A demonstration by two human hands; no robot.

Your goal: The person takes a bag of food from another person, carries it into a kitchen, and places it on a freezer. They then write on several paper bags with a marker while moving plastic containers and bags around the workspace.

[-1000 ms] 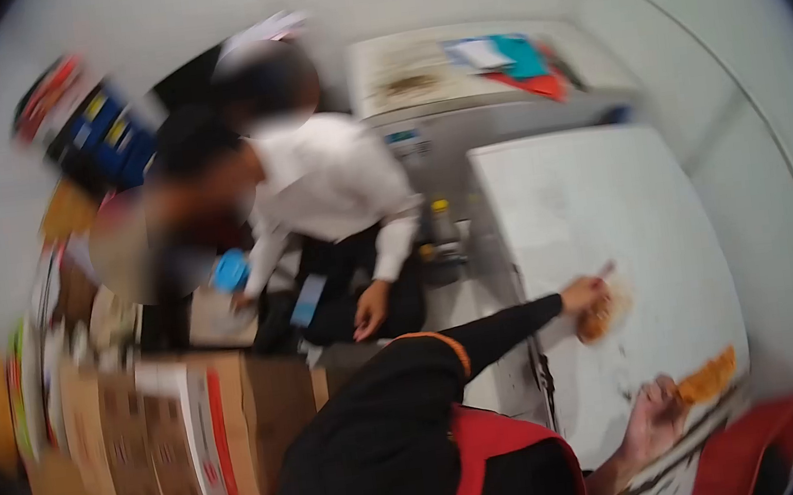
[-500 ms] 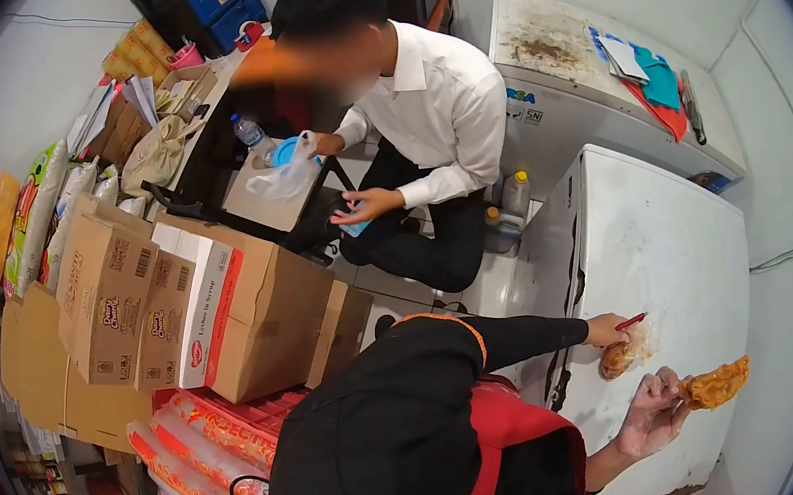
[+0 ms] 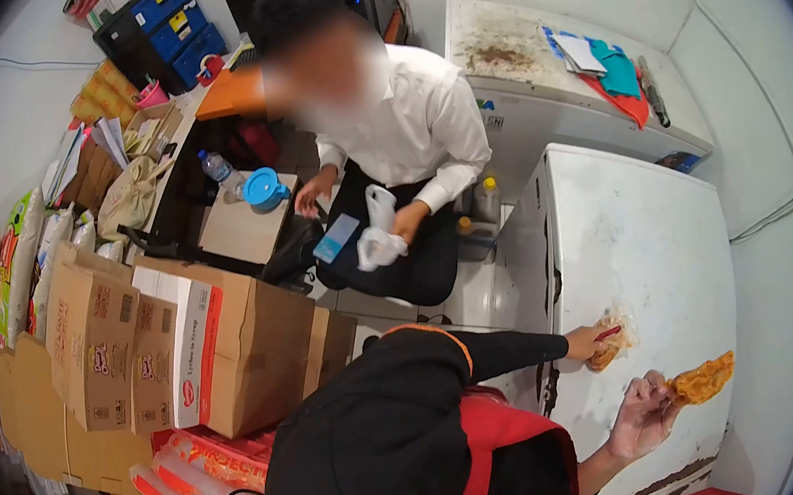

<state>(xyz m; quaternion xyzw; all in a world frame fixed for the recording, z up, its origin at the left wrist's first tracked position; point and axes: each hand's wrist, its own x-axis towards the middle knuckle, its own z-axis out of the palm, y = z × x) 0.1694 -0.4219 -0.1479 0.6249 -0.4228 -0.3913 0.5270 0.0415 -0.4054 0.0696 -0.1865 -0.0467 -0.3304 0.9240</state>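
My right hand [image 3: 643, 415] pinches one end of a golden-brown fried fritter [image 3: 703, 380], raised over the white appliance top [image 3: 651, 248]. Higher in the view, my left hand [image 3: 585, 343] in a black sleeve is closed around a thin red object [image 3: 609, 332], whose kind I cannot make out. Beneath those fingers lies a brown food piece [image 3: 604, 355] with clear plastic [image 3: 625, 326] about it. The left hand partly covers the food and the plastic.
A seated person [image 3: 402, 120] in a white shirt holds a white plastic bag [image 3: 381, 239], a phone [image 3: 337, 239] on their lap. Cardboard boxes [image 3: 261, 341] are stacked left of my body. A stained chest freezer [image 3: 529, 37] stands beyond the appliance.
The view has shifted slightly. The seated person's plastic bag has moved from beside the blue cup to over their lap. My right hand keeps its hold on the fritter.
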